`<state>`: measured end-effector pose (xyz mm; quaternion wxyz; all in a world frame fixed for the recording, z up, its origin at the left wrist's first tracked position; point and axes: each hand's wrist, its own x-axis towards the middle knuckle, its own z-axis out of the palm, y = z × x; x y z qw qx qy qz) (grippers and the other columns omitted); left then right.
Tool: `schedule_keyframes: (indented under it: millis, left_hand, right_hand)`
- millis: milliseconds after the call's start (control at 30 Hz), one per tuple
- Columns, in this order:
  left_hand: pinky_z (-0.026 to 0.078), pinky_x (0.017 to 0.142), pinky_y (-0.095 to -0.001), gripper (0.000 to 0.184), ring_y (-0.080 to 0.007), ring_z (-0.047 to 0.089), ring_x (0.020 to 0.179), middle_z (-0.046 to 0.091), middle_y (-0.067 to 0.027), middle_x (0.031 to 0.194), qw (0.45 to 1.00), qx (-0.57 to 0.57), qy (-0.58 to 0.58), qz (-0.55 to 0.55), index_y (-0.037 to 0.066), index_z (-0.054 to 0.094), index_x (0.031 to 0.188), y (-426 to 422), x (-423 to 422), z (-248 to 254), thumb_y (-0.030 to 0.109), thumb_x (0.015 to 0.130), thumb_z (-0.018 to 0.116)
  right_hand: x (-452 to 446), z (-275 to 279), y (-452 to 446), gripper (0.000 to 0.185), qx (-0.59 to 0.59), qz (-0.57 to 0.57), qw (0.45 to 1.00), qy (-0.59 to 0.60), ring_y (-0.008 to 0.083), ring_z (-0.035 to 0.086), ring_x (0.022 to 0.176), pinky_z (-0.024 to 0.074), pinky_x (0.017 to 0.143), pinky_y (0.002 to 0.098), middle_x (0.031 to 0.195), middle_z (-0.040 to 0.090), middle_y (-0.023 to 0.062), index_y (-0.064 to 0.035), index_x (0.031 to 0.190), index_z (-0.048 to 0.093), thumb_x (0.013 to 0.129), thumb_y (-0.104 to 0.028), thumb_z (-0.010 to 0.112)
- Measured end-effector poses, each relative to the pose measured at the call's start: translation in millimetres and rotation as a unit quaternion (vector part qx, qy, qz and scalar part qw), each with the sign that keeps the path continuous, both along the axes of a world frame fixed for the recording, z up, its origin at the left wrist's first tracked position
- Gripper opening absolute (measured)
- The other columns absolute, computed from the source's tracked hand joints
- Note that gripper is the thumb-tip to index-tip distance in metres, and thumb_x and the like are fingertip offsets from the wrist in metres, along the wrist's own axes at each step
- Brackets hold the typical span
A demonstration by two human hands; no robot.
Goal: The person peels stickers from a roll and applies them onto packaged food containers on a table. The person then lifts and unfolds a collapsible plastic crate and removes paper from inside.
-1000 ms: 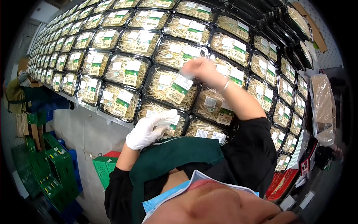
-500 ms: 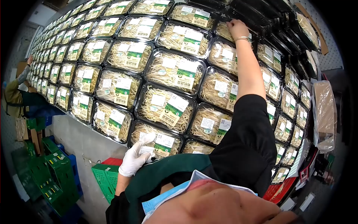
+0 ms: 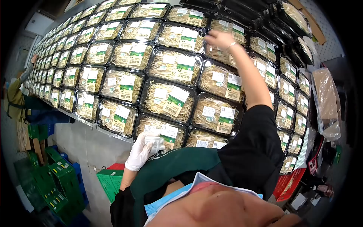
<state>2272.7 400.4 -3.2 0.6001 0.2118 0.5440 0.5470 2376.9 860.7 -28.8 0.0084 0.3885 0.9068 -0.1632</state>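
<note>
My left hand [image 3: 139, 152], in a white glove, is closed around a small stack of white labels [image 3: 154, 143] at the near edge of the table. It is beside a black tray of bean sprouts [image 3: 149, 124] with a green and beige label. Bare, with a band at the wrist, my right hand [image 3: 220, 39] is over the far rows. Its fingers stretch loosely leftward, slightly blurred, and I see nothing in them. Beneath it lies a partly covered sprout tray [image 3: 220, 55]. Just beyond, another sprout tray [image 3: 228, 28] carries a white sticker and a green label.
Rows of packed sprout trays [image 3: 126, 85] cover the table. Stacked black trays [image 3: 261, 22] stand at the far right. Green crates [image 3: 62, 181] are on the floor at left, and a red crate [image 3: 289, 185] is at right. A co-worker [image 3: 22, 100] stands at the table's left.
My right hand has drawn back and to the left from the far tray, which is now uncovered and shows its labels. My left hand still holds the white labels.
</note>
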Motion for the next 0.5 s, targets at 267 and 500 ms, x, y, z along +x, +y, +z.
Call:
schedule_keyframes:
  millis: [267, 500]
  left_hand:
    - [0.044, 0.063, -0.0208, 0.011, -0.0097, 0.055, 0.069, 0.06, -0.0066, 0.08, 0.971, 0.079, 0.103, 0.199, -0.002, 0.058, 0.086, 33, 25, 14, 0.004, 0.083, 0.05]
    - [0.043, 0.059, -0.0179, 0.019, -0.0055, 0.052, 0.069, 0.058, -0.0044, 0.086, 0.979, 0.067, 0.146, 0.124, -0.001, 0.051, 0.098, 27, 44, 29, 0.0, 0.079, 0.053]
  right_hand:
    - [20, 46, -274, 0.033, -0.276, 0.333, 0.846, 0.312, 0.0237, 0.055, 0.079, 0.0441, 0.072, 0.0324, 0.085, 0.059, 0.0094, -0.0023, 0.091, 0.055, 0.072, -0.028, 0.063]
    - [50, 35, -268, 0.012, -0.236, 0.161, 0.859, 0.426, 0.0174, 0.058, 0.067, 0.0464, 0.06, 0.0271, 0.072, 0.06, 0.0071, -0.0076, 0.08, 0.064, 0.072, -0.016, 0.065]
